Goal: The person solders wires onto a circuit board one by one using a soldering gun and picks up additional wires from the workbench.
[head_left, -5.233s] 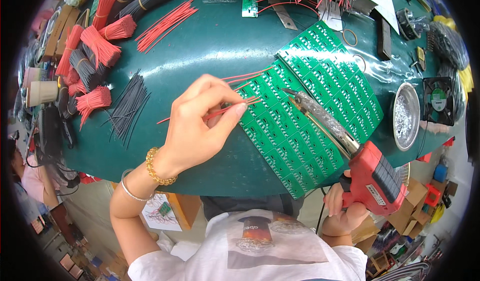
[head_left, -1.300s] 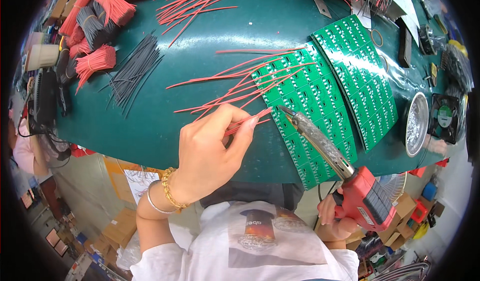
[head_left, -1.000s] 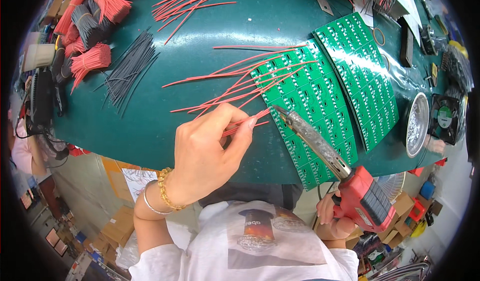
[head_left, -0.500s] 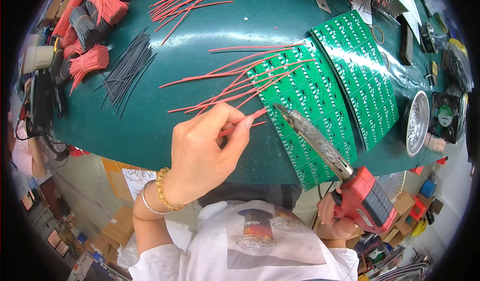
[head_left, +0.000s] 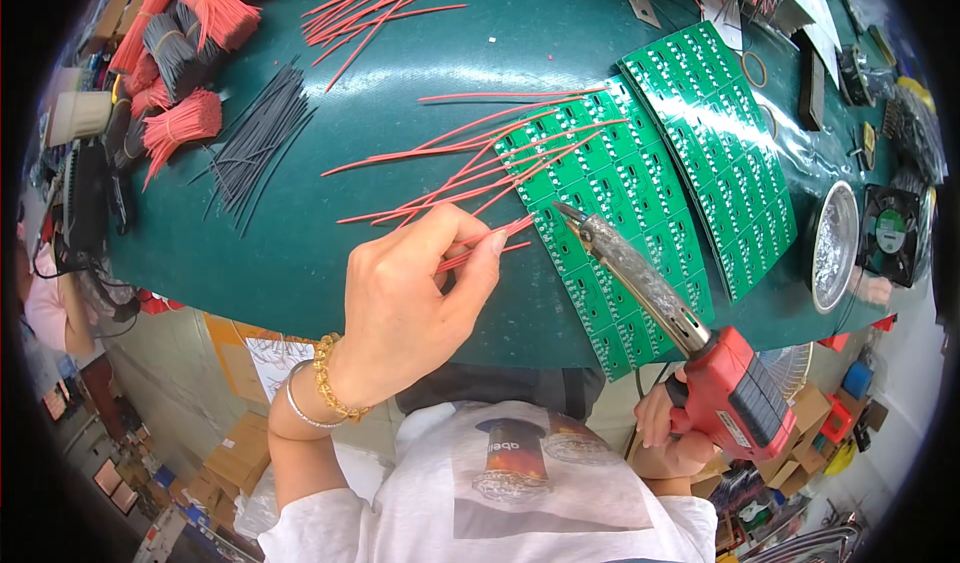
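Observation:
My left hand (head_left: 415, 303) is closed in a pinch on a few red wires (head_left: 480, 248), whose tips reach the left edge of a green circuit board panel (head_left: 600, 213). Several more red wires (head_left: 450, 193) run from that panel's upper rows out to the left over the table. My right hand (head_left: 672, 433) is wrapped round the handle of a red soldering gun (head_left: 735, 398). Its dark tip (head_left: 568, 210) is over the panel's left rows, just right of the pinched wire ends; whether it touches the board I cannot tell. A second green panel (head_left: 715, 153) lies right of the first.
Bundles of red wires (head_left: 215, 8) and loose black wires (head_left: 255, 143) lie at the left of the green table (head_left: 250, 283). Loose red wires (head_left: 380, 8) are at the back. A round metal bowl (head_left: 835, 248) and a small black fan (head_left: 890, 233) stand at the right.
The soldering gun has shifted very slightly up, its tip a little higher over the panel. My left hand and its wires are nearly still.

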Demonstrator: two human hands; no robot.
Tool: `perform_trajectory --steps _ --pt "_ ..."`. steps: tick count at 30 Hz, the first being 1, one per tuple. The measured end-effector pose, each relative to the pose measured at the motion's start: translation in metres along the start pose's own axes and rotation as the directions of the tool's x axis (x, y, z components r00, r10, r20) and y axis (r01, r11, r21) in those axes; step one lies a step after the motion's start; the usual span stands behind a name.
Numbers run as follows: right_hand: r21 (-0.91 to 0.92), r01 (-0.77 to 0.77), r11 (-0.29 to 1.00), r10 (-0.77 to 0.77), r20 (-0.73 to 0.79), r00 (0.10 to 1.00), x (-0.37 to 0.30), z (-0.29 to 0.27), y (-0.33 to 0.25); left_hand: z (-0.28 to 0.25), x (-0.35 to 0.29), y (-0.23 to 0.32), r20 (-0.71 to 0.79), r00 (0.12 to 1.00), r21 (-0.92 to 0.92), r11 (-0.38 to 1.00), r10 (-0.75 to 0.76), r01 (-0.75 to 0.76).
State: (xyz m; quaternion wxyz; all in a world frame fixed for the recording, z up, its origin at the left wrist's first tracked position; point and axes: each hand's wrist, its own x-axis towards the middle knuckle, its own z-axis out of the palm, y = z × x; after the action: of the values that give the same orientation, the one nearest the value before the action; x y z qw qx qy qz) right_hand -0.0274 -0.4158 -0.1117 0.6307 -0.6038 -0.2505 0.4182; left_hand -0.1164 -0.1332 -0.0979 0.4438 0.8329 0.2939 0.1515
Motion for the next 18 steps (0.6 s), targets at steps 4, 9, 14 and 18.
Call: perform_trajectory --steps 4,9,14,18 --pt "0.066 -0.022 0.998 0.03 -0.11 0.994 0.003 0.005 -0.001 0.001 0.0 0.0 -0.012 1.0 0.002 1.0 -0.007 0.007" --pt "0.154 0.101 0.983 -0.05 -0.303 0.952 0.017 0.027 -0.01 0.003 0.0 -0.002 -0.024 1.0 -0.005 1.0 0.013 -0.013" --pt "0.199 -0.011 0.98 0.088 -0.382 0.92 0.012 0.024 -0.017 -0.005 0.001 0.005 0.016 0.996 -0.073 0.993 -0.089 0.09" --pt "0.194 0.158 0.968 -0.088 -0.326 0.941 0.014 0.019 -0.01 -0.011 0.007 -0.003 0.037 0.989 -0.177 0.975 0.144 -0.135"
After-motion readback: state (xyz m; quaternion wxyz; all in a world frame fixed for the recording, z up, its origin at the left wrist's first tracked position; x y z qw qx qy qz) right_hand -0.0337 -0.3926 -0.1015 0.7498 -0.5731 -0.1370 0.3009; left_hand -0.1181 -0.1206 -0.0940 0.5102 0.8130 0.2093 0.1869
